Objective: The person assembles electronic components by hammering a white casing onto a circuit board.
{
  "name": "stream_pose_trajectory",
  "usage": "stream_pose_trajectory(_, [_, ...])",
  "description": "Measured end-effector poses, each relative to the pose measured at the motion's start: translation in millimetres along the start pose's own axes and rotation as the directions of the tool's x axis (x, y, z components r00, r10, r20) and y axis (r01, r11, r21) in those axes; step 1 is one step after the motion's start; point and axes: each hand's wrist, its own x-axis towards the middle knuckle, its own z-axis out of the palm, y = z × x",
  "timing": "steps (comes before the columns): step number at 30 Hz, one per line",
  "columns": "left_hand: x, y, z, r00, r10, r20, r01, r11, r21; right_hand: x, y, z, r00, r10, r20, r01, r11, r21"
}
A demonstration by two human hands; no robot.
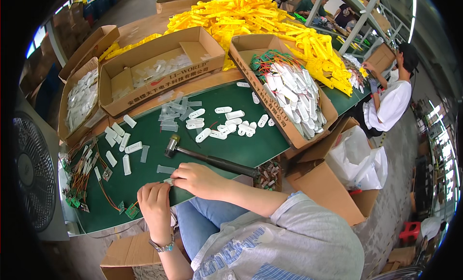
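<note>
My left hand (155, 202) and my right hand (197, 178) meet at the near edge of the green table (193, 153). Their closed fingers pinch a small pale part (168, 181), mostly hidden by the fingertips. Beside my left hand lies a green circuit board (131, 211) with red wires; whether these join the held part, I cannot tell. Just beyond my fingers rests a clear plastic strip (165, 169). A hammer (210, 158) with a dark handle lies past my right hand. White oval plastic cases (234, 114) are scattered farther off, near more clear strips (170, 117).
Cardboard trays hold clear pieces (81, 99) and white cases with wires (294, 94). Yellow plastic parts (231, 14) heap up behind. A wired-board bundle (79, 176) lies at left, near a fan (34, 171). A co-worker (388, 94) sits at right, beyond an open carton (328, 191).
</note>
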Motion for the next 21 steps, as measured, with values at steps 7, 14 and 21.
stream_pose_trajectory(7, [8,4,-5,0.999,-0.032,-0.014,0.034,0.992,0.121,4,1,-7,1.0,0.003,0.024,-0.001,0.999,-0.051])
stream_pose_trajectory(14, [4,4,-2,0.992,-0.123,-0.008,0.122,0.976,0.183,6,1,-11,1.0,0.027,0.014,-0.028,0.999,0.023])
stream_pose_trajectory(21, [-3,10,-2,0.989,-0.144,-0.042,0.148,0.983,0.108,5,-6,-10,0.997,0.073,0.022,-0.074,0.996,0.052])
